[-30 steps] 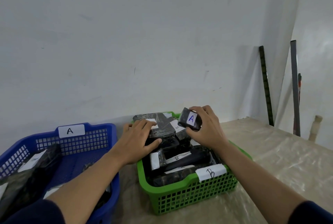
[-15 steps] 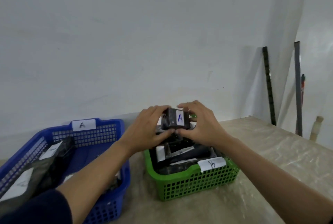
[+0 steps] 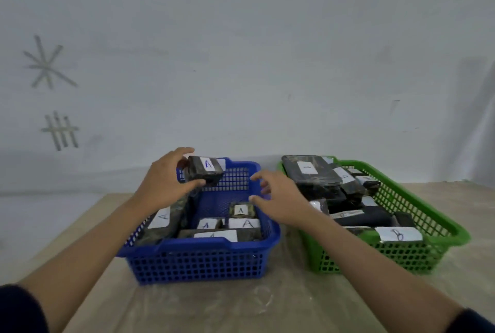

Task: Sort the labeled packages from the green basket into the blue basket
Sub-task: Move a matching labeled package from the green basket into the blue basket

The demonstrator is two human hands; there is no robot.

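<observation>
My left hand [image 3: 163,185] grips a small black wrapped package with a white "A" label [image 3: 205,173], held over the far left part of the blue basket [image 3: 203,260]. My right hand [image 3: 281,202] hovers above the blue basket's right rim, fingers spread, holding nothing. Inside the blue basket lie several black packages labelled "A" [image 3: 242,222]. The green basket [image 3: 401,252] stands to the right, tagged "B" on its front, and is full of black labelled packages [image 3: 310,172].
Both baskets sit on a table covered with clear plastic sheeting [image 3: 241,306]. A white wall [image 3: 241,51] rises right behind the baskets. The table's left edge [image 3: 88,209] runs close to the blue basket.
The "A" package passed from my right hand to my left and moved from above the green basket to above the blue one. My right hand let go. The view swung left.
</observation>
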